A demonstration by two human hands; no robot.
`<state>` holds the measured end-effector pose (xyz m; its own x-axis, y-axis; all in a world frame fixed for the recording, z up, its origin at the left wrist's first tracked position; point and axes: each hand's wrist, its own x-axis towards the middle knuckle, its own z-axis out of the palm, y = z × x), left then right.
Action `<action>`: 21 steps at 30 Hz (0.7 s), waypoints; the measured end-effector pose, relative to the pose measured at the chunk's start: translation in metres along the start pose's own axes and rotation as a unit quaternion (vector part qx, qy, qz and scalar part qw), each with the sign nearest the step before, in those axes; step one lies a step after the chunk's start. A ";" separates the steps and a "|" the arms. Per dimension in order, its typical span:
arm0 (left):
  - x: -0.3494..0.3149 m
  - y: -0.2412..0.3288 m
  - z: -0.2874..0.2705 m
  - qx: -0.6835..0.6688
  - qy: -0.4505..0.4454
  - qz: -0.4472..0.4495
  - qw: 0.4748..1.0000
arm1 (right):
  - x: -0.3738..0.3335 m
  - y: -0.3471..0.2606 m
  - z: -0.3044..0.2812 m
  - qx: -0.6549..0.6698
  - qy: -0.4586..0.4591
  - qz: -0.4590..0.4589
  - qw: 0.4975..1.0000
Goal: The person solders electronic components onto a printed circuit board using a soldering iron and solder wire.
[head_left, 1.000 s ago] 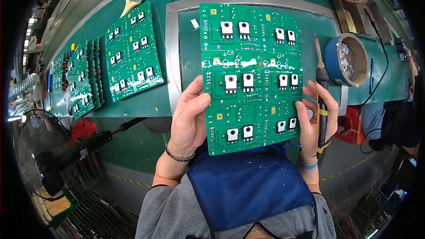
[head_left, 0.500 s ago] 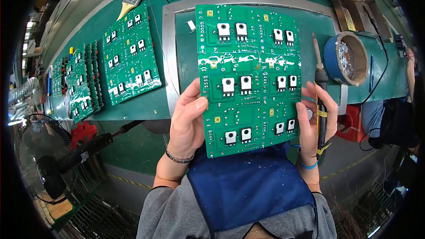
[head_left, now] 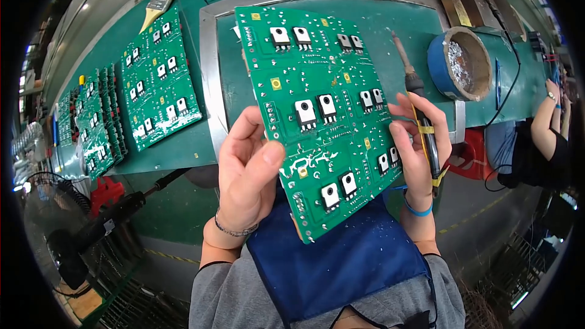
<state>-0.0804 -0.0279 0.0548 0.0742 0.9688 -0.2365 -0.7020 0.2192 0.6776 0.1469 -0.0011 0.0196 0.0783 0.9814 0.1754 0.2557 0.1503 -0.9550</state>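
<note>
A green circuit board [head_left: 317, 137] is held up in front of me, tilted, with solder joints and pairs of black-and-white transistors on its face. My left hand [head_left: 244, 167] grips the left edge, thumb on the face and fingers partly hidden behind. At the right edge, my right hand [head_left: 420, 146] steadies the board with its thumb and fingers. That same hand also keeps a soldering iron [head_left: 414, 82], its black handle banded with yellow tape and its tip pointing up and away.
Left on the green bench lie another board [head_left: 161, 79], a row of stacked boards [head_left: 100, 122] and a brush [head_left: 161, 1]. A blue-sided round container [head_left: 442, 64] with solder bits stands right, beside a blue pen [head_left: 498, 82]. A metal frame [head_left: 210, 73] borders the work spot. Another person's arm [head_left: 545, 128] shows far right.
The board has turned and tilted in my hands, its lower left corner coming down and nearer. My view has shifted, so the bench things sit further left. Both hands keep their hold.
</note>
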 end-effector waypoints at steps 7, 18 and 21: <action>-0.006 -0.001 0.018 0.015 -0.063 0.029 0.997 | 0.011 0.009 -0.006 0.114 -0.055 0.005 0.992; -0.006 -0.003 0.018 0.054 -0.107 0.019 0.993 | 0.013 0.021 -0.001 0.151 -0.074 0.028 0.985; -0.005 -0.005 0.015 0.096 -0.144 0.028 0.985 | 0.015 0.022 -0.001 0.153 -0.076 0.022 0.985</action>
<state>-0.0670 -0.0324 0.0634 0.2566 0.9665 -0.0075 -0.5659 0.1565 0.8095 0.1548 0.0167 0.0013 -0.0679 0.9908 0.1173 -0.0492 0.1141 -0.9923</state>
